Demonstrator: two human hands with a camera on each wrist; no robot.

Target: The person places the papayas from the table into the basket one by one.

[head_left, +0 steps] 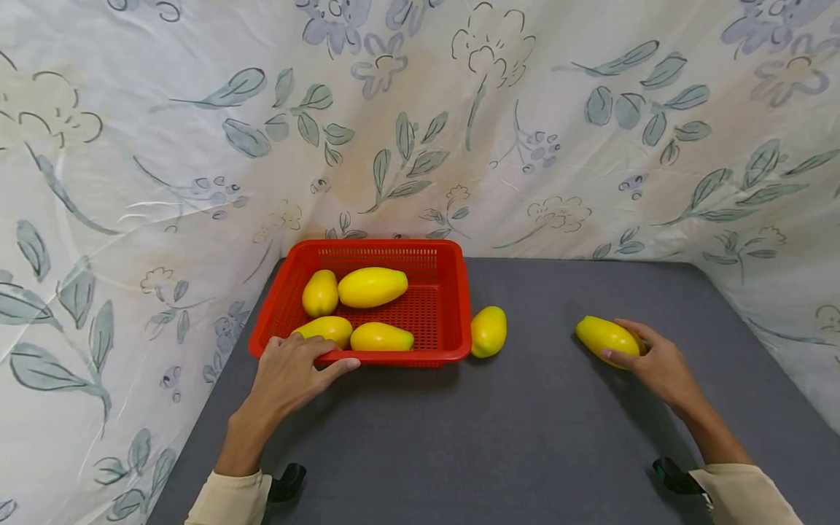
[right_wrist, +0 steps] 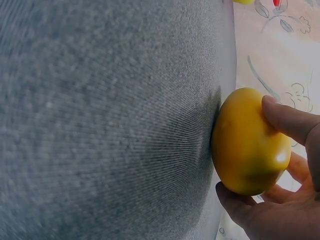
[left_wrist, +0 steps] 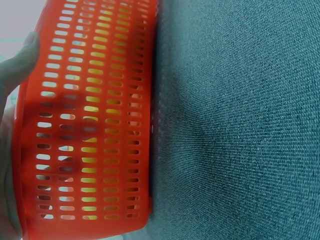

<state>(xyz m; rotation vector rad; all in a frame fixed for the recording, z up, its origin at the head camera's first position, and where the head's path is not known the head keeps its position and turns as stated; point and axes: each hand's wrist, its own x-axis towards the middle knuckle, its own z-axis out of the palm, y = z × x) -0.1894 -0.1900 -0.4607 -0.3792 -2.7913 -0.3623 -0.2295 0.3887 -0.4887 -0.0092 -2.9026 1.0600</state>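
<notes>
A red plastic basket (head_left: 453, 306) with slotted walls holds several smooth yellow oblong fruits, one of them a long fruit (head_left: 372, 287) at the back. My left hand (head_left: 295, 372) grips its front rim near the left corner, thumb on the near side; the other fingertips are partly hidden behind the rim. In the left wrist view, the basket wall (left_wrist: 85, 125) shows yellow through its slots. Far to the right, my right hand (head_left: 659, 364) holds another yellow oblong fruit (head_left: 605, 337) between thumb and fingers. That fruit (right_wrist: 247, 145) is at the tabletop in the right wrist view.
One more yellow fruit (head_left: 488, 332) lies just right of the basket. All of this is on a dark grey cloth-covered table (head_left: 512, 437). A flower-printed sheet (head_left: 420, 131) hangs behind it and along its sides.
</notes>
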